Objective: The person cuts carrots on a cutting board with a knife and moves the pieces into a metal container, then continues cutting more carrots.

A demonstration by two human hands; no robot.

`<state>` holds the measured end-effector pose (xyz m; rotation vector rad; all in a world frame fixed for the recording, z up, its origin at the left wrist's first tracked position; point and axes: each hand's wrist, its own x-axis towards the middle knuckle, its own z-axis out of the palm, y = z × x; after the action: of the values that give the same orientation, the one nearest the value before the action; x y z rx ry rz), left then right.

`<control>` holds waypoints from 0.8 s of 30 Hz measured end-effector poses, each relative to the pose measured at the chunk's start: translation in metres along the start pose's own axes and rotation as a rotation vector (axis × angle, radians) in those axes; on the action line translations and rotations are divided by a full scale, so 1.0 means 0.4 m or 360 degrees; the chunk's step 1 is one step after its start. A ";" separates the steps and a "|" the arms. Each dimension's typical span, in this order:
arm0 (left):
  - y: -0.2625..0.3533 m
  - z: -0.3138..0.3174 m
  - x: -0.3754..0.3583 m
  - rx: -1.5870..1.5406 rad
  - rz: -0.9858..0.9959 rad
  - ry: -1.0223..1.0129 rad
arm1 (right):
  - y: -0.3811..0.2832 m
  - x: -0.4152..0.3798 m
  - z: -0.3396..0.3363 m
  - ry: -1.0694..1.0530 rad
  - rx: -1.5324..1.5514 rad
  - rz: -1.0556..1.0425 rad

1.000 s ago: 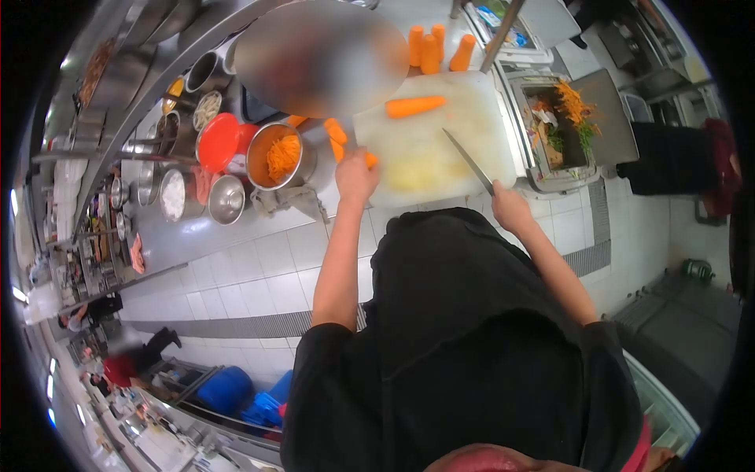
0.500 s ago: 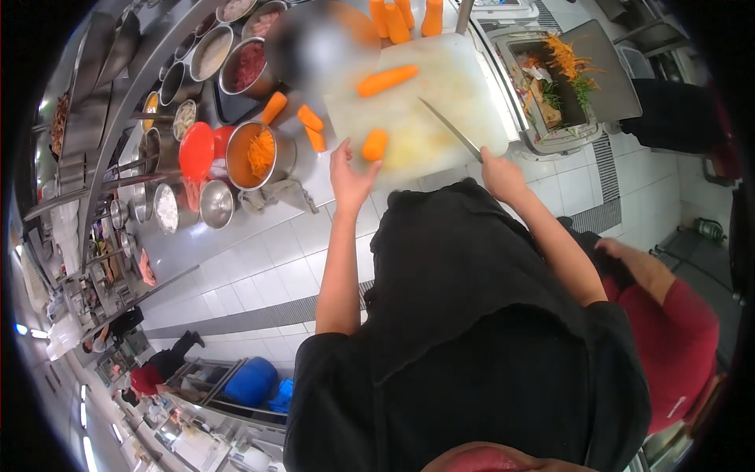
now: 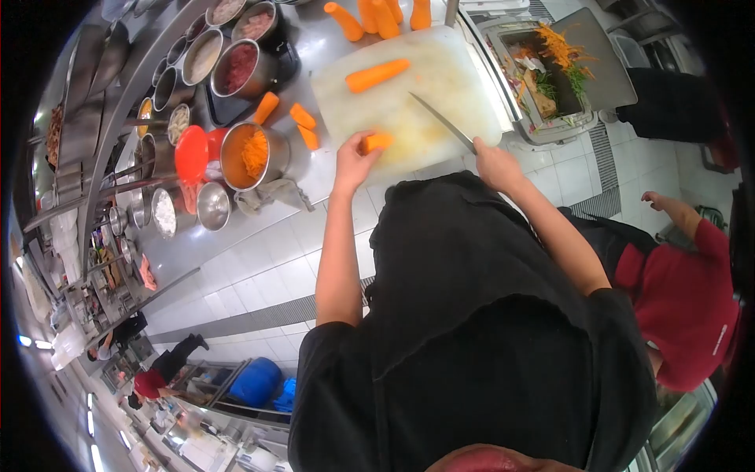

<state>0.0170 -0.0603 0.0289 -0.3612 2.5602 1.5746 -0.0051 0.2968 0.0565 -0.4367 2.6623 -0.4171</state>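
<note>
My left hand (image 3: 355, 160) is closed around a short carrot piece (image 3: 377, 142) at the near left part of the white cutting board (image 3: 425, 63). In my right hand (image 3: 497, 167) is the handle of a kitchen knife (image 3: 442, 119). Its blade points up and left over the board, apart from the carrot piece. A longer peeled carrot (image 3: 378, 75) lies on the far side of the board. Left of the board, two carrot pieces (image 3: 303, 116) and another carrot piece (image 3: 266, 108) rest on the steel counter.
A steel pot (image 3: 271, 161) holds shredded carrot beside a red bowl (image 3: 192, 155) and a cloth (image 3: 277, 193). Several peeled carrots (image 3: 383, 20) stand behind the board. A waste bin (image 3: 543, 130) with peelings is at the right. A person in red (image 3: 684, 295) is behind me, right.
My left hand has gone from open beside the short carrot piece to gripping it. The person in red has moved, arm stretched out. A blurred patch behind the board is gone.
</note>
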 end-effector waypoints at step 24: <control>0.008 0.216 -0.057 0.0348 0.0629 0.0616 | -0.118 -0.029 0.013 -0.0211 -0.0010 -0.0286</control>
<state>0.0359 0.0214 -0.0024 -0.1524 3.2325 1.4193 0.0184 0.2569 0.0724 -0.6844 2.5064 -0.4173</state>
